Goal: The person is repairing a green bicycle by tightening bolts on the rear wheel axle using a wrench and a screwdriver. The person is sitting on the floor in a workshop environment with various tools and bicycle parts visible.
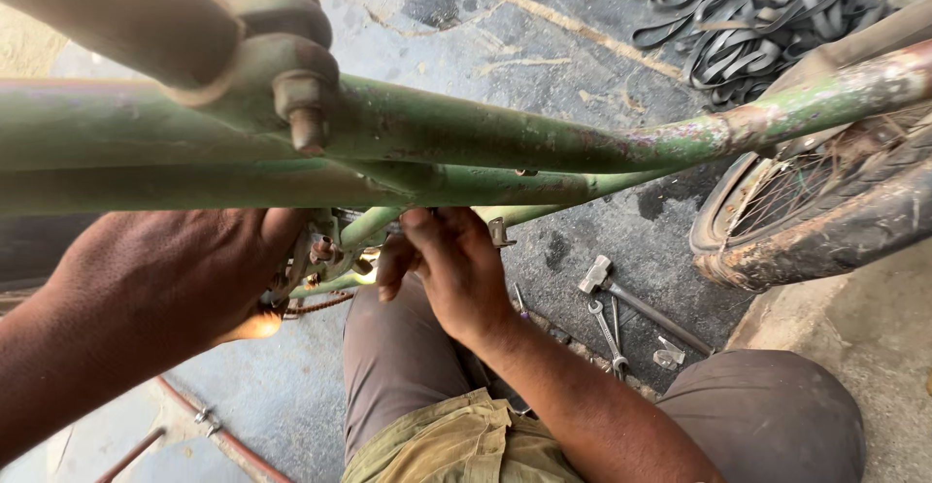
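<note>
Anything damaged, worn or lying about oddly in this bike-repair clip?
Yes. The green bicycle frame has flaking paint and rust patches, worst near the rear wheel, whose rim looks rusty and tyre dusty. A hammer and spanner lie loose on the ground, and old tyre tubes sit in a tangled heap.

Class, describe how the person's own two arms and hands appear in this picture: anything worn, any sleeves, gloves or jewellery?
Both the left hand and right hand are bare, without gloves. No rings, watch or bracelet show. Both forearms are uncovered as far as the frame shows; no sleeve is in view.
</note>
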